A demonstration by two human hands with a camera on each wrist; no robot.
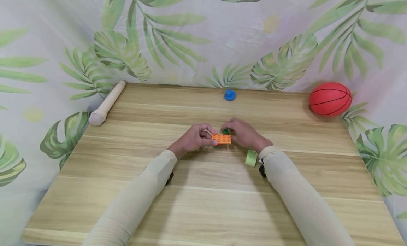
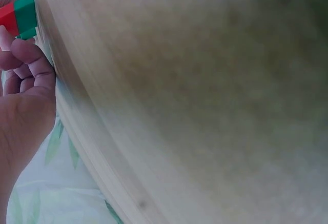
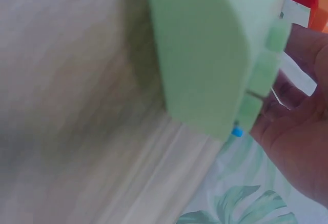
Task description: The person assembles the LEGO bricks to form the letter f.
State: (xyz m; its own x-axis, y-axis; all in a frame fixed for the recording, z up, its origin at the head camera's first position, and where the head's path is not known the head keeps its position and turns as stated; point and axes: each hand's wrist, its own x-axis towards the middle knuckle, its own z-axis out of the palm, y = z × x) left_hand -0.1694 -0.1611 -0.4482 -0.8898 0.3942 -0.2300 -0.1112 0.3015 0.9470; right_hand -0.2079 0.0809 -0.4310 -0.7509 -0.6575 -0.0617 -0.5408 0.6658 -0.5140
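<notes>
My left hand (image 1: 198, 137) pinches the left end of an orange toy building brick (image 1: 221, 139), studs up, between thumb and index finger. Beneath it, red and green bricks show; the left wrist view has the red brick (image 2: 7, 18) against a green brick (image 2: 26, 13), just past the fingertips. My right hand (image 1: 245, 133) grips the far right side of this stack, its fingers curled by a small dark green piece (image 1: 226, 131). Its fingertips are partly hidden. A light green brick (image 1: 251, 158) with a curved underside lies on the table by the right wrist, large in the right wrist view.
The wooden table (image 1: 203, 203) meets a leaf-patterned cloth at the back. A blue toy duck (image 1: 229, 95) sits at the far edge. A red basketball (image 1: 330, 99) is at the far right corner, and a pale microphone-shaped object (image 1: 107, 104) lies along the left edge.
</notes>
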